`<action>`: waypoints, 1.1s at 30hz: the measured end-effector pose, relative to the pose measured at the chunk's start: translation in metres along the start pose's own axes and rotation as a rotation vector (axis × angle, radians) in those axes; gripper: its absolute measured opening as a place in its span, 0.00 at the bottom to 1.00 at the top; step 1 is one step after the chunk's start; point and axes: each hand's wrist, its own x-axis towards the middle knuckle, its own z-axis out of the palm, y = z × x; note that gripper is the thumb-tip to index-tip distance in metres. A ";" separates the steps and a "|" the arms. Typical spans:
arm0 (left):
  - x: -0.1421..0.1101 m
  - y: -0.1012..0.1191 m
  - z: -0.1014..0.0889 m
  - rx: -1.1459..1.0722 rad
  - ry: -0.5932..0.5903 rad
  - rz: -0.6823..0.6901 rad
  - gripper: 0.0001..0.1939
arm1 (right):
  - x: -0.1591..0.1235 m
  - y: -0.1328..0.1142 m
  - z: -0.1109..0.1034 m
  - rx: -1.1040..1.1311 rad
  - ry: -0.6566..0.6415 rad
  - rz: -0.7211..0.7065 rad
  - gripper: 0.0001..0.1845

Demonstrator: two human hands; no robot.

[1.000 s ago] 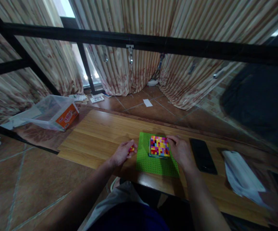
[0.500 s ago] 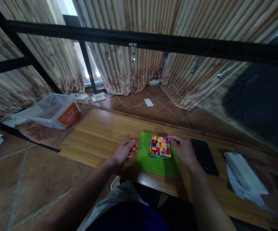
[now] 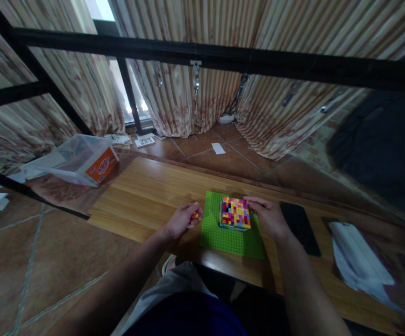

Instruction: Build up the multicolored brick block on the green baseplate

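Observation:
A squat block built of many small toy bricks (image 3: 235,213), its top a mix of red, yellow, purple, pink and orange, stands on a green studded baseplate (image 3: 232,243). Left of the plate, my left hand (image 3: 183,220) is closed around a few small red and yellow toy bricks (image 3: 194,216). At the far right corner of the block, my right hand (image 3: 267,214) has its thumb and forefinger together at the top edge. Whatever sits between those fingertips is too small to make out.
The wooden table (image 3: 142,186) carries a black phone-like slab (image 3: 300,228) and a white packet (image 3: 359,256) on the right. A clear plastic bin (image 3: 79,161) with an orange label stands beyond the left end. A black metal bar (image 3: 223,58) crosses ahead of the curtains.
The whole view has shifted slightly. Both hands keep nearly the same places, the right one at the block's corner and the left one around its bricks.

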 end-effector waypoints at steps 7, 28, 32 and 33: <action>0.000 0.000 -0.001 0.017 0.011 -0.011 0.20 | 0.000 0.001 0.002 0.075 0.011 0.027 0.17; -0.020 0.010 0.006 -0.804 0.055 -0.246 0.11 | -0.044 -0.002 0.010 -0.146 0.351 -0.091 0.23; -0.030 0.004 0.022 -0.885 0.110 -0.262 0.09 | -0.076 0.014 0.009 -0.299 0.345 -0.216 0.21; -0.032 0.002 0.026 -0.886 0.121 -0.267 0.09 | -0.082 0.021 0.007 -0.337 0.347 -0.229 0.21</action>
